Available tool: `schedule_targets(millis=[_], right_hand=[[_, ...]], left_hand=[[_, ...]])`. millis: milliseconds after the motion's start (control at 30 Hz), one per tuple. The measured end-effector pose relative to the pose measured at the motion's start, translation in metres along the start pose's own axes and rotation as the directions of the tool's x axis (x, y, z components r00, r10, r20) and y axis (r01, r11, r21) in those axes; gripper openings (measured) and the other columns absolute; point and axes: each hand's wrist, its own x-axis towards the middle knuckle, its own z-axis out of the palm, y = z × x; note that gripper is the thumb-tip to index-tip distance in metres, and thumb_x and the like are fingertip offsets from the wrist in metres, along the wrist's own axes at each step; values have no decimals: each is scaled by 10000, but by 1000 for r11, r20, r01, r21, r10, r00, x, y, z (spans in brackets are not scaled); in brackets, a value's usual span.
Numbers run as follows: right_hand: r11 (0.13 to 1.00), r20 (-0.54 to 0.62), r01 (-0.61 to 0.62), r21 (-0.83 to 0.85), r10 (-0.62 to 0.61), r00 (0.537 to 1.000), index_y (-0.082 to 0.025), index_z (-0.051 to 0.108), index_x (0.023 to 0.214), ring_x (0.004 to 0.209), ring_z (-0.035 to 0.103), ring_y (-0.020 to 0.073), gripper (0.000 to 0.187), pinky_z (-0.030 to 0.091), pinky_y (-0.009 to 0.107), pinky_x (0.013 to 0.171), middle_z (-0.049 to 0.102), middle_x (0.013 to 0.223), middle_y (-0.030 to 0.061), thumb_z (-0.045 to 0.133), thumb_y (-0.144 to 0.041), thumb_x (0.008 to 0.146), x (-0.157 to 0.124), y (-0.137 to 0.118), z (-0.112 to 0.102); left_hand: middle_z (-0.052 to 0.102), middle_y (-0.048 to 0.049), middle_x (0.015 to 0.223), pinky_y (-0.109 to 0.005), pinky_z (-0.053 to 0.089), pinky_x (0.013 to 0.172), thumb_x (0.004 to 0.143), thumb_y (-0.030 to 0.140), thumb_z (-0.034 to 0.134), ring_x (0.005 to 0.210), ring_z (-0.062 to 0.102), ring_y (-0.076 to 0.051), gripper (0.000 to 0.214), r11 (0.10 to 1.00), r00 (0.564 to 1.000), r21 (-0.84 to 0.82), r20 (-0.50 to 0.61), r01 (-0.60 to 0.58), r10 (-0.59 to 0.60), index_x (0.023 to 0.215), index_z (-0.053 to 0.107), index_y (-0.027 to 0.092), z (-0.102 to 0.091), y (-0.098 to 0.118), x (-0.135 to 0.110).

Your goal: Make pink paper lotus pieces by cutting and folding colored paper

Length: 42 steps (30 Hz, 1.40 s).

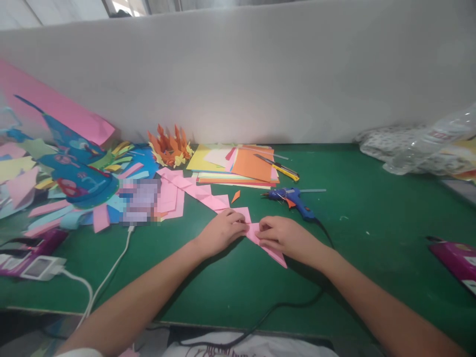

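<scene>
A pink paper piece point(268, 248), folded to a point, lies on the green table point(372, 223) near the front middle. My left hand point(222, 230) presses down on its upper left part with curled fingers. My right hand point(282, 237) pinches its right edge, fingers closed on the paper. The two hands nearly touch over the fold. More pink folded pieces point(201, 191) trail away behind the left hand.
A blue glue gun point(293, 197) lies just behind my right hand, its black cord running to the front edge. A coloured paper stack point(238, 166) with a yellow utility knife point(282, 168) sits behind. Paper crafts point(74, 173) crowd the left; plastic bags point(420, 146) the right.
</scene>
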Motion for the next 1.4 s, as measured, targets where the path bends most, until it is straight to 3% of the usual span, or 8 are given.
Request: schedule_targets(millis=[433, 600, 700, 800, 1067, 1233, 1400], right_hand=[[993, 42, -29, -112, 34, 999, -163, 686, 816, 737, 554, 154, 219, 342, 253, 635, 610, 769, 49, 513, -262, 908, 2, -6, -2], [979, 23, -4, -203, 9, 1000, -191, 667, 985, 670, 493, 145, 214, 274, 262, 579, 564, 752, 37, 512, -317, 909, 3, -10, -1], [973, 23, 0, -230, 6, 1000, -155, 680, 819, 638, 452, 135, 287, 258, 269, 573, 532, 715, 40, 470, -315, 932, 4, -10, 3], [976, 15, 8, -219, -4, 1000, -147, 661, 744, 645, 441, 132, 361, 260, 268, 582, 522, 714, 40, 415, -304, 957, 5, -10, 5], [958, 121, 1, -287, 35, 992, -152, 627, 906, 693, 498, 158, 244, 289, 273, 587, 559, 791, 65, 484, -350, 916, 3, -18, -2], [961, 95, -16, -275, 44, 995, -161, 565, 1113, 755, 521, 186, 282, 318, 278, 613, 578, 871, 81, 504, -334, 899, 4, -22, -3], [958, 133, 7, -286, 33, 991, -170, 625, 1027, 719, 500, 170, 262, 298, 272, 591, 560, 823, 74, 462, -344, 919, 7, -23, -5]], left_hand=[[586, -98, 1076, -357, 463, 860, 914, 269, 457, 996, 545, -218, 271, 1000, 994, 16, 108, 27, -28, 1101, 644, 210, -13, 14, -12], [584, -101, 1056, -362, 465, 866, 910, 270, 459, 986, 545, -219, 263, 998, 992, 25, 115, 51, -54, 1048, 673, 203, -14, 17, -10], [595, -94, 1046, -352, 467, 858, 909, 269, 457, 967, 558, -209, 267, 998, 992, 9, 108, 63, -64, 1037, 683, 209, -14, 16, -10], [624, -88, 1042, -342, 470, 853, 906, 272, 458, 955, 583, -203, 272, 997, 992, -24, 102, 75, -72, 1021, 695, 205, -14, 14, -11], [692, -58, 1056, -276, 483, 857, 883, 216, 457, 939, 648, -167, 254, 969, 987, -207, 109, 138, -118, 856, 708, 189, -24, 3, -9], [702, -25, 945, -255, 483, 767, 873, 208, 490, 846, 645, -149, 176, 935, 969, -264, 128, 238, -211, 986, 624, 193, -30, -3, -9], [690, -25, 975, -255, 475, 801, 868, 161, 507, 884, 637, -140, 158, 904, 972, -360, 134, 231, -195, 990, 603, 194, -26, -7, -10]])
